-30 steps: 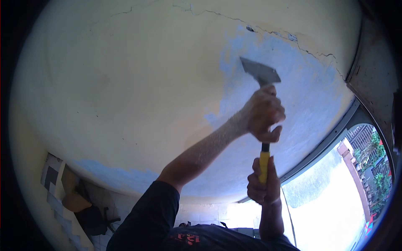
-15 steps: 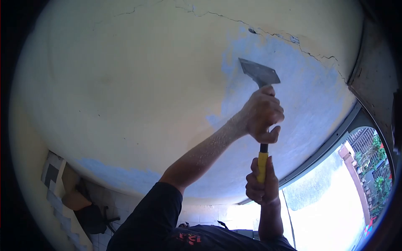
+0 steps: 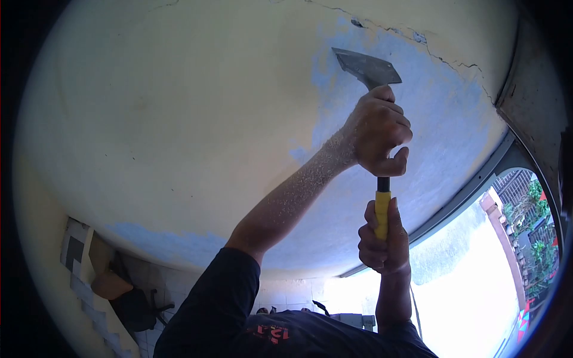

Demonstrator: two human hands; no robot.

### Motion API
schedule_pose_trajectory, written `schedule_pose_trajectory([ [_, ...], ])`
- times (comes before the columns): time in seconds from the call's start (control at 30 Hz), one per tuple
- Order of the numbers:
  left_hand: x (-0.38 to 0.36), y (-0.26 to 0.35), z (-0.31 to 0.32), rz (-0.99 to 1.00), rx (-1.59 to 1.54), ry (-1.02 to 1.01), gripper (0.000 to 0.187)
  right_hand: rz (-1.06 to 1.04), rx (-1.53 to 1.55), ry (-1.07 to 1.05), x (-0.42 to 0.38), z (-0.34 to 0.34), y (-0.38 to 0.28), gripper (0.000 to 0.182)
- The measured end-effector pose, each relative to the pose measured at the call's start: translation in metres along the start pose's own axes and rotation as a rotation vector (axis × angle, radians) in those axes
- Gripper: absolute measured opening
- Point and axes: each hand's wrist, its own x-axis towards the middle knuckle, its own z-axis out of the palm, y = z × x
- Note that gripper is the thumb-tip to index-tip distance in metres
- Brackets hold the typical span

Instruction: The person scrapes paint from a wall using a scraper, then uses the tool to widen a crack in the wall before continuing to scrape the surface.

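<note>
Lower right of centre, the right hand [image 3: 385, 241] wraps the scraper [image 3: 373, 107] at its yellow handle end for push. Above it, the left hand [image 3: 377, 134] clamps the neck, steering the blade flat against the blue-patched ceiling [image 3: 179, 101] upper right.

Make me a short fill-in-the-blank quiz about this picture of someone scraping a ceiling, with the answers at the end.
1. The scraper has a handle coloured black and ____.
2. Where the cream paint is gone, the ceiling shows ____.
3. The left hand grips the tool nearer its ____ than the right hand does.
4. The person's sleeve is ____ in colour.

Missing words: yellow; blue; blade; black
</note>
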Motion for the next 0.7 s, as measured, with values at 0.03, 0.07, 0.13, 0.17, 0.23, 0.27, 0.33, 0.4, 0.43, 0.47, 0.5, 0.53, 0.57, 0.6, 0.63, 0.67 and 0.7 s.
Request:
schedule_pose_trajectory([
  [0.03, -0.004, 0.002, 0.004, -0.006, -0.001, 0.002, 0.027, 0.005, 0.0, 0.003, -0.002, 0.0, 0.004, 0.049],
  [0.07, -0.011, 0.004, 0.009, -0.01, 0.004, 0.008, 0.027, 0.013, 0.031, 0.009, -0.004, -0.002, 0.01, 0.048],
  [0.13, -0.03, 0.017, 0.016, -0.045, 0.008, -0.02, 0.024, 0.038, 0.104, 0.018, -0.012, -0.009, 0.027, 0.048],
  [0.17, -0.034, 0.02, 0.015, -0.043, 0.016, -0.02, 0.024, 0.037, 0.105, 0.022, -0.015, -0.012, 0.034, 0.048],
  [0.23, -0.039, 0.024, 0.015, -0.045, -0.047, -0.04, 0.023, 0.023, 0.112, 0.042, -0.016, -0.012, 0.039, 0.048],
  [0.27, -0.035, 0.023, 0.017, -0.059, -0.021, -0.037, 0.023, 0.025, 0.134, 0.008, -0.015, -0.012, 0.036, 0.048],
  [0.33, -0.02, 0.009, 0.009, -0.043, -0.015, -0.043, 0.023, -0.008, 0.044, -0.004, -0.006, -0.009, 0.02, 0.048],
  [0.4, -0.01, 0.008, 0.002, -0.056, -0.007, -0.069, 0.025, -0.028, 0.016, -0.015, -0.001, -0.009, 0.016, 0.048],
  [0.43, -0.014, 0.009, 0.005, -0.059, -0.005, -0.066, 0.025, -0.026, 0.018, -0.018, -0.001, -0.008, 0.016, 0.048],
  [0.47, -0.022, 0.011, 0.011, -0.032, 0.004, -0.028, 0.025, 0.004, 0.058, 0.007, -0.002, -0.009, 0.02, 0.048],
  [0.5, -0.032, 0.014, 0.017, -0.003, 0.013, 0.008, 0.025, 0.032, 0.099, 0.031, -0.008, -0.012, 0.029, 0.048],
  [0.53, -0.044, 0.022, 0.021, -0.032, 0.001, -0.028, 0.025, 0.06, 0.146, 0.039, -0.013, -0.02, 0.041, 0.048],
  [0.57, -0.05, 0.033, 0.019, -0.063, -0.008, -0.061, 0.026, 0.086, 0.173, 0.053, -0.017, -0.02, 0.048, 0.048],
  [0.6, -0.054, 0.04, 0.017, -0.096, -0.086, -0.047, 0.026, 0.082, 0.17, 0.075, -0.019, -0.018, 0.052, 0.048],
  [0.63, -0.054, 0.037, 0.017, -0.096, -0.084, -0.047, 0.026, 0.078, 0.172, 0.104, -0.021, -0.018, 0.055, 0.048],
  [0.67, -0.054, 0.035, 0.02, -0.09, -0.053, -0.078, 0.026, 0.081, 0.175, 0.111, -0.022, -0.021, 0.054, 0.048],
  [0.7, -0.052, 0.032, 0.022, -0.087, -0.024, -0.106, 0.025, 0.07, 0.174, 0.069, -0.019, -0.022, 0.048, 0.048],
])
